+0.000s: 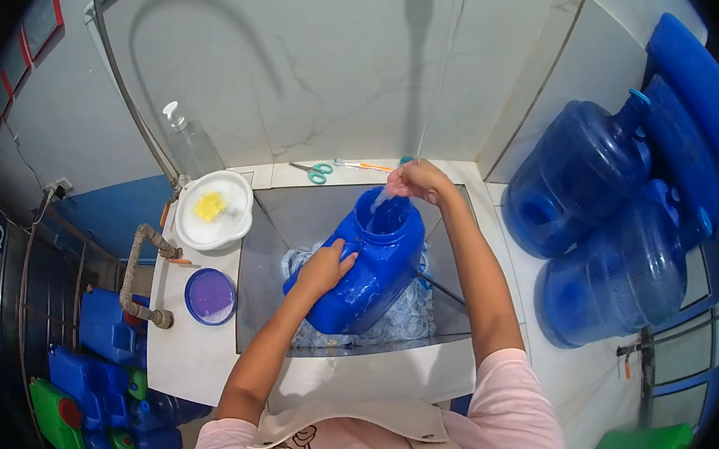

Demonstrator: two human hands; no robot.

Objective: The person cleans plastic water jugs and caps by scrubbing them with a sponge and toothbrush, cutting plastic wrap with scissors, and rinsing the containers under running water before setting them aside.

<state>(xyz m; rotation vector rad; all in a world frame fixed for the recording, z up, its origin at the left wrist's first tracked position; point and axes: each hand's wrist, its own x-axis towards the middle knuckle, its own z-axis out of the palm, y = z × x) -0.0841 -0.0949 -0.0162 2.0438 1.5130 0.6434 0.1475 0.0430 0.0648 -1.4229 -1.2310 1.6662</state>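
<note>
A blue plastic jug is tilted over the sink, its wide mouth facing up and away from me. My left hand is wrapped round the handle on the jug's left side. Above the jug's mouth, my right hand is cupped under a thin stream of water, with fingers loosely bent and nothing in them. Water runs off its fingers into the mouth. Beneath the jug, a pile of pale bluish small pieces lies in the sink; their kind is unclear.
Left of the sink are a white basin with suds and a yellow sponge, a purple-filled round lid and a pump bottle. Scissors and a toothbrush lie behind. Large water bottles stand right.
</note>
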